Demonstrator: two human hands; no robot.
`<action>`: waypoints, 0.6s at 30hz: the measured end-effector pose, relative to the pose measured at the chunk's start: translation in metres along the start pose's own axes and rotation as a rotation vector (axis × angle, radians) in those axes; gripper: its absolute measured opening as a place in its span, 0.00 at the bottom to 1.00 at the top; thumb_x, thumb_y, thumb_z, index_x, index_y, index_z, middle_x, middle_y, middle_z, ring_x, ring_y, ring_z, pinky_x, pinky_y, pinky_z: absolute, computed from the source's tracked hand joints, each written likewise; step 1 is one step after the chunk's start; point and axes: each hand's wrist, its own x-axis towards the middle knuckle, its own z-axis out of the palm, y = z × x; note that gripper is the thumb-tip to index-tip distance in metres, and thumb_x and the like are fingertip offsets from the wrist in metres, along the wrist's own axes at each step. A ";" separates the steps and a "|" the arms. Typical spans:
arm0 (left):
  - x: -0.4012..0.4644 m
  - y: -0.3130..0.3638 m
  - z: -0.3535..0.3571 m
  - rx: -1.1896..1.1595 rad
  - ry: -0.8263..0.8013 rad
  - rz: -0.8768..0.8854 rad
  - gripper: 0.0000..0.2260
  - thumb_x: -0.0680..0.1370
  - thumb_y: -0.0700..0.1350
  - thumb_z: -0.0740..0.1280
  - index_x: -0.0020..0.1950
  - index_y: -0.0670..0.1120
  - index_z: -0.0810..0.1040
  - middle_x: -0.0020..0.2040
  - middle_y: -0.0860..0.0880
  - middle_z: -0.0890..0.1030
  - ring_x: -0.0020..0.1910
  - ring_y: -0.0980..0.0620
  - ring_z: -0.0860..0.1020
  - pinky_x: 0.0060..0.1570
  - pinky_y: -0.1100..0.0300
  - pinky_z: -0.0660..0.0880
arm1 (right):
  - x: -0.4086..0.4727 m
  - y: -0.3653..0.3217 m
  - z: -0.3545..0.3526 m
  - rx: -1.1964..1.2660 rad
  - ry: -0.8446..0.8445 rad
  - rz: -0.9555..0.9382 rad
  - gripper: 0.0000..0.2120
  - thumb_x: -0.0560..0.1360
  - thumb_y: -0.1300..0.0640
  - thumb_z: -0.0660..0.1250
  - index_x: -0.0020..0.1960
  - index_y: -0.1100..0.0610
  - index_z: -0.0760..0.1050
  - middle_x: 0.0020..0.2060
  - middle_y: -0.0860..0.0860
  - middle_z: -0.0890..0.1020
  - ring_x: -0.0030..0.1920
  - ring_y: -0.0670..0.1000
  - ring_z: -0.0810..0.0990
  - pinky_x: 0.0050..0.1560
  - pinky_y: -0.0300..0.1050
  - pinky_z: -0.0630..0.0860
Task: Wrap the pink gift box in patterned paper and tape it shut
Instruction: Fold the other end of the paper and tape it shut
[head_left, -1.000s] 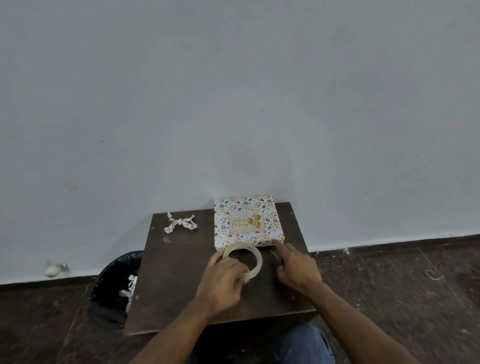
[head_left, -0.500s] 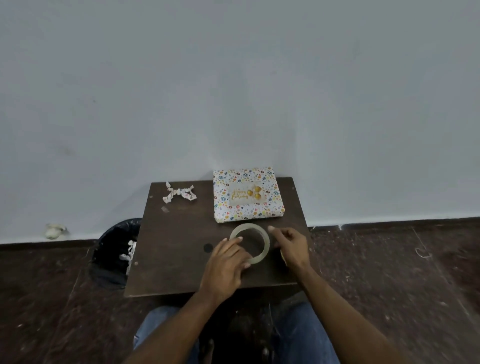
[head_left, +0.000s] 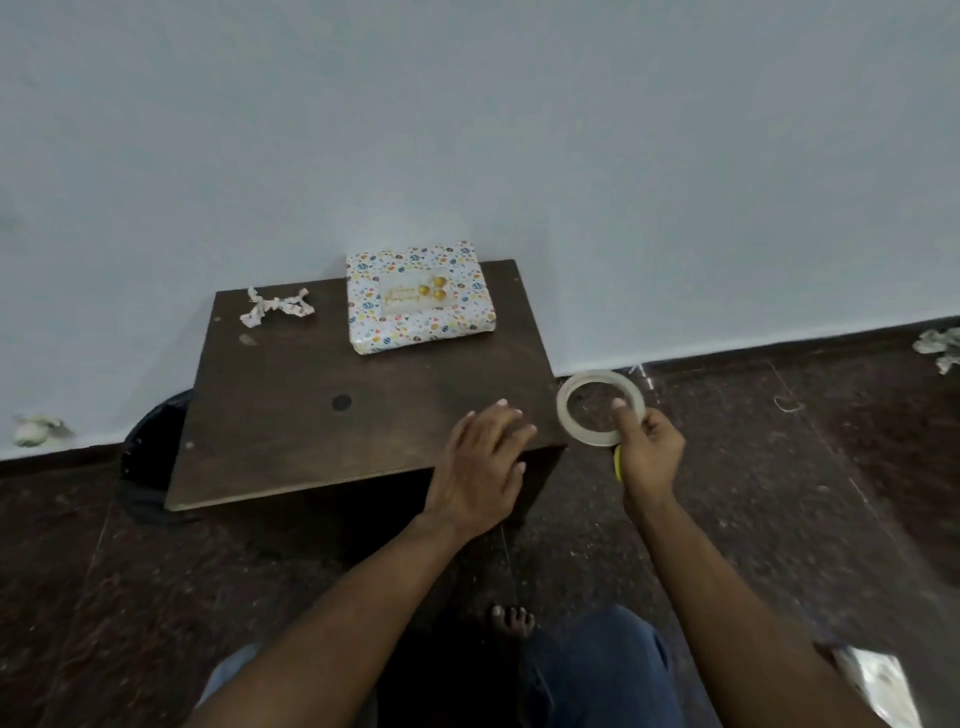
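The gift box, fully covered in white paper with coloured dots and a gold birthday label, lies at the back of the dark wooden table, against the wall. My right hand pinches a roll of clear tape and holds it in the air off the table's right edge; a yellow object shows under the same hand. My left hand hovers over the table's near right corner with fingers straight, holding nothing.
A twisted scrap of patterned paper lies on the table's back left. A black bin stands left of the table. Crumpled paper bits lie on the dark floor by the wall. My knees and a bare foot are below.
The tape roll has left the table: my right hand lifted it out to the right. My left hand let go of it and moved right. The view pulled back from the table.
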 end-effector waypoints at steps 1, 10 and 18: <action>0.006 0.011 0.008 0.079 -0.117 0.089 0.22 0.75 0.46 0.66 0.69 0.47 0.73 0.71 0.46 0.70 0.74 0.46 0.62 0.71 0.43 0.65 | 0.006 0.007 -0.015 0.006 0.063 0.041 0.15 0.76 0.58 0.72 0.32 0.57 0.72 0.28 0.51 0.72 0.29 0.44 0.72 0.34 0.45 0.69; 0.068 0.073 0.038 1.060 -0.730 0.459 0.20 0.83 0.51 0.57 0.72 0.46 0.70 0.74 0.39 0.66 0.76 0.33 0.54 0.69 0.30 0.33 | 0.031 0.056 -0.093 -0.120 0.124 0.267 0.16 0.73 0.47 0.73 0.35 0.57 0.76 0.33 0.56 0.80 0.36 0.56 0.79 0.41 0.58 0.79; 0.022 0.095 0.031 0.496 -0.802 0.334 0.14 0.81 0.45 0.58 0.65 0.44 0.74 0.63 0.44 0.74 0.61 0.42 0.74 0.63 0.44 0.71 | 0.039 0.050 -0.101 -0.228 -0.057 0.332 0.19 0.73 0.46 0.71 0.33 0.59 0.73 0.30 0.58 0.75 0.32 0.54 0.73 0.32 0.48 0.68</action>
